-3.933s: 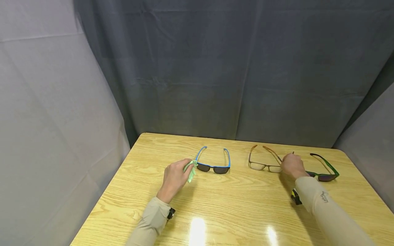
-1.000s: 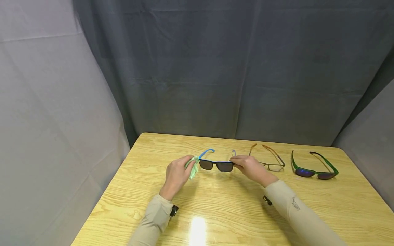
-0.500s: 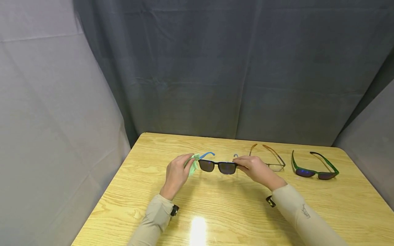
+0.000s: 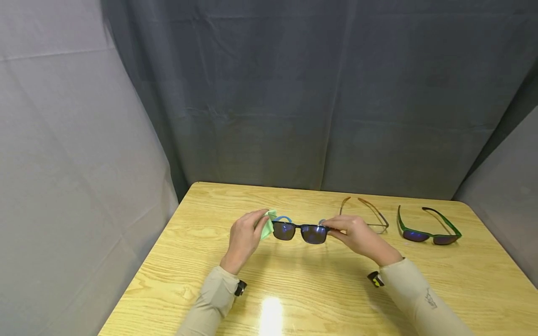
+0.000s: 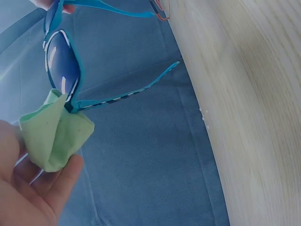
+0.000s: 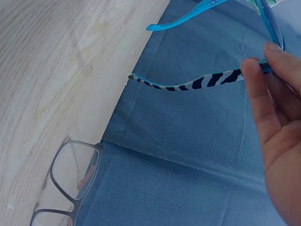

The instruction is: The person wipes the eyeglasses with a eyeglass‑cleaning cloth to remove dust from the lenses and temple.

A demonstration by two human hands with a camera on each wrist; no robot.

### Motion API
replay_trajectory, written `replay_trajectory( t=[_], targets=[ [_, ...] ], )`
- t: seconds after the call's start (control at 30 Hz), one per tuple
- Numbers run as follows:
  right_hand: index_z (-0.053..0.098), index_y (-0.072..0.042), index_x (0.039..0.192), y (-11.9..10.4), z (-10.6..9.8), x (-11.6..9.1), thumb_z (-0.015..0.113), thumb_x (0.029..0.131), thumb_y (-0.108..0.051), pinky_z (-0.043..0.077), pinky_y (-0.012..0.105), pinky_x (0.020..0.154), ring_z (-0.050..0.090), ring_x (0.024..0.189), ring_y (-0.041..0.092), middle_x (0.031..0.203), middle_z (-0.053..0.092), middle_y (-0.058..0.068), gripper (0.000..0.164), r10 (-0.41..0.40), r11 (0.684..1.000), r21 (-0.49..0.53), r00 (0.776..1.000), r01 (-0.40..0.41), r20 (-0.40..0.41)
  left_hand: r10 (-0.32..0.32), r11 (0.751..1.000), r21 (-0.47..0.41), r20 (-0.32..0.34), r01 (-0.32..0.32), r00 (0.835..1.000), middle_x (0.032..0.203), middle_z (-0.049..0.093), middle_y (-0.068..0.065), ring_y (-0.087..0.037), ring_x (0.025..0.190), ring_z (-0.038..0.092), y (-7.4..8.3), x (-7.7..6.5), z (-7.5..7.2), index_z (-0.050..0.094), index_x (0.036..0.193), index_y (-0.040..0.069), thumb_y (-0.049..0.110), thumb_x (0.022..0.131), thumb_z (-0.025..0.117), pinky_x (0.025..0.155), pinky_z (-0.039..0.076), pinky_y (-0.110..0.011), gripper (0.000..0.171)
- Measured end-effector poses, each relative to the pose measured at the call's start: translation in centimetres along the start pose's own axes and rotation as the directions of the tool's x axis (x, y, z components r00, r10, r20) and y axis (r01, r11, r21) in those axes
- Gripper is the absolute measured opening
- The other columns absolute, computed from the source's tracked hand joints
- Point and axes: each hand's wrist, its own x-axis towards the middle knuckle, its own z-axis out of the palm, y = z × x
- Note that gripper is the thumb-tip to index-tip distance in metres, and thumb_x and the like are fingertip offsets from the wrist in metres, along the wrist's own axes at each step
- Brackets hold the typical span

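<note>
Blue-and-black sunglasses (image 4: 314, 234) are held up over the table between both hands, dark lenses facing the person and temples pointing away. My right hand (image 4: 357, 237) pinches their right corner near the hinge; in the right wrist view a zebra-striped temple (image 6: 207, 82) extends from those fingertips. My left hand (image 4: 244, 235) grips a folded light green cloth (image 4: 267, 227) at the opposite corner. In the left wrist view the cloth (image 5: 54, 134) covers the frame's end beside a lens (image 5: 63, 61), so any finger contact there is hidden.
Eyeglasses with brown temples (image 4: 375, 211) lie behind the right hand, partly covered by it. Farther right, green-framed sunglasses (image 4: 429, 235) rest with temples unfolded on the wooden table (image 4: 201, 214). A dark curtain (image 4: 260, 116) hangs behind the table's far edge.
The right hand has moved left from beside the green sunglasses to the blue sunglasses. These have been lifted and tilted, lenses toward the person. The left hand keeps the cloth at their left corner.
</note>
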Motion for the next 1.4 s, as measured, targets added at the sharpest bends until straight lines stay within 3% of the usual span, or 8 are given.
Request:
replay_trajectory(
  t=[0.33, 0.63, 0.77, 1.07, 1.23, 1.4],
  targets=[
    [0.073, -0.007, 0.102, -0.4, -0.3, -0.5, 0.073, 0.075, 0.007, 0.055, 0.023, 0.065, 0.066, 0.084, 0.014, 0.097, 0.071, 0.003, 0.03, 0.049, 0.997, 0.063, 0.999, -0.048, -0.011, 0.038, 0.993, -0.112, 0.06, -0.031, 0.998, 0.105, 0.07, -0.004, -0.017, 0.093, 0.066, 0.7, 0.0, 0.2, 0.069, 0.113, 0.008, 0.018, 0.094, 0.059, 0.075, 0.054, -0.029, 0.023],
    [0.073, -0.011, 0.101, -0.8, -0.4, -1.0, 0.071, 0.08, 0.002, 0.054, 0.023, 0.063, 0.062, 0.076, 0.005, 0.092, 0.069, -0.004, 0.025, 0.135, 0.984, 0.119, 0.991, -0.131, -0.024, 0.128, 0.986, -0.113, 0.016, -0.125, 0.992, 0.117, 0.065, -0.006, -0.02, 0.105, 0.063, 1.4, 0.3, 0.5, 0.066, 0.118, 0.006, 0.015, 0.091, 0.063, 0.087, 0.051, -0.031, 0.029],
    [0.072, -0.006, 0.101, -0.8, -0.6, -1.2, 0.069, 0.082, 0.002, 0.055, 0.024, 0.062, 0.064, 0.074, 0.005, 0.092, 0.07, 0.001, 0.021, 0.188, 0.969, 0.168, 0.982, -0.181, -0.028, 0.182, 0.979, -0.093, 0.01, -0.18, 0.983, 0.122, 0.062, -0.009, -0.023, 0.111, 0.06, 1.8, 0.4, 0.6, 0.065, 0.12, 0.003, 0.012, 0.09, 0.065, 0.093, 0.048, -0.032, 0.031],
    [0.071, 0.001, 0.105, -0.8, -1.4, -1.2, 0.067, 0.085, -0.001, 0.055, 0.024, 0.062, 0.066, 0.071, 0.008, 0.094, 0.071, 0.01, 0.021, 0.274, 0.935, 0.236, 0.962, -0.263, -0.015, 0.293, 0.955, -0.071, 0.044, -0.29, 0.955, 0.133, 0.054, -0.015, -0.028, 0.125, 0.048, 1.9, 0.4, 0.6, 0.058, 0.127, -0.003, 0.006, 0.092, 0.058, 0.105, 0.036, -0.031, 0.036],
    [0.069, 0.002, 0.108, -0.9, -2.0, -1.3, 0.066, 0.086, -0.002, 0.056, 0.027, 0.063, 0.066, 0.072, 0.01, 0.093, 0.071, 0.007, 0.023, 0.289, 0.924, 0.254, 0.957, -0.285, 0.022, 0.357, 0.934, -0.072, 0.106, -0.351, 0.928, 0.139, 0.046, -0.019, -0.029, 0.132, 0.039, 1.8, 0.2, 0.5, 0.049, 0.133, -0.006, 0.002, 0.088, 0.052, 0.107, 0.031, -0.031, 0.046],
    [0.069, -0.001, 0.109, -1.0, -3.1, -1.4, 0.064, 0.088, -0.003, 0.056, 0.028, 0.064, 0.065, 0.071, 0.009, 0.088, 0.07, -0.001, 0.022, 0.293, 0.919, 0.258, 0.955, -0.297, 0.054, 0.407, 0.913, -0.062, 0.152, -0.403, 0.901, 0.143, 0.04, -0.02, -0.028, 0.135, 0.034, 1.8, 0.1, 0.4, 0.045, 0.135, -0.007, 0.003, 0.087, 0.062, 0.107, 0.031, -0.031, 0.052]
  ],
)
